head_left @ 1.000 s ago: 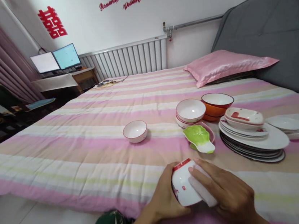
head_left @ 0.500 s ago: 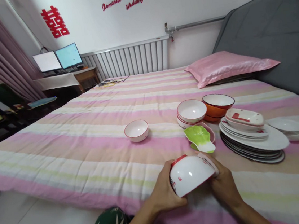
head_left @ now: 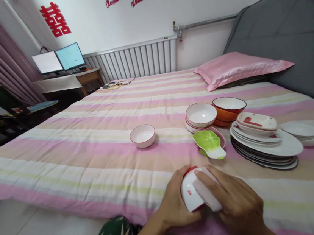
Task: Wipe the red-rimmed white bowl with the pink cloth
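- Over the near part of the striped bed (head_left: 92, 152), the white bowl (head_left: 188, 193) is held tilted between two hands.
- This bowl looks like glazed ceramic: probably stiff, not very heavy, slippery, and easy to chip if it falls. A hold around its curved wall seems the safest.
- The left hand (head_left: 176, 202) is curled around the bowl's side, gripping it.
- The right hand (head_left: 237, 199) presses the white pad (head_left: 204, 192) to the bowl, fingers clasping it; the pad seems soft and light.
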